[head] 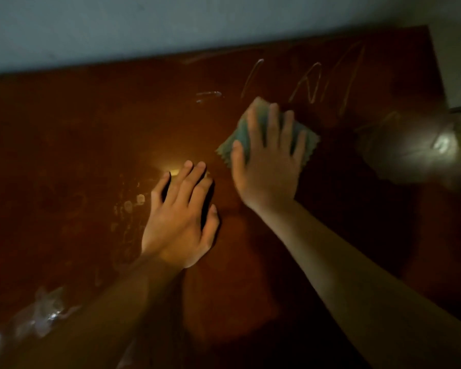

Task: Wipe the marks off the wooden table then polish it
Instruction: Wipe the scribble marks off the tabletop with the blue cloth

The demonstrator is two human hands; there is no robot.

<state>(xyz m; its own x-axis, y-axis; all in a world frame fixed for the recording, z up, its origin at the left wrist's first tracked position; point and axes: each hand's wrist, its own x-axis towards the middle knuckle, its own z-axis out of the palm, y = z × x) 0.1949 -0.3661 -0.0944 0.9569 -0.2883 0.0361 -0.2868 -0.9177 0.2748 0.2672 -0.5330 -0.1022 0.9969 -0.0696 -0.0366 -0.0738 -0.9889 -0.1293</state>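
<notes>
The dark reddish wooden table [77,134] fills the view under dim light. Pale zigzag marks [314,81] run across its far right part, and a short white smear [208,96] lies left of them. My right hand [269,166] lies flat with spread fingers on a small green cloth [241,134], pressing it onto the wood just below the marks. My left hand [181,214] rests flat on the table beside it, fingers straight, holding nothing. Fingerprint smudges [133,203] show left of my left hand.
A blurred shiny object [410,150] stands at the right edge of the table. A grey wall [144,27] runs behind the table's far edge. A whitish glare patch [45,312] sits on the near left of the tabletop.
</notes>
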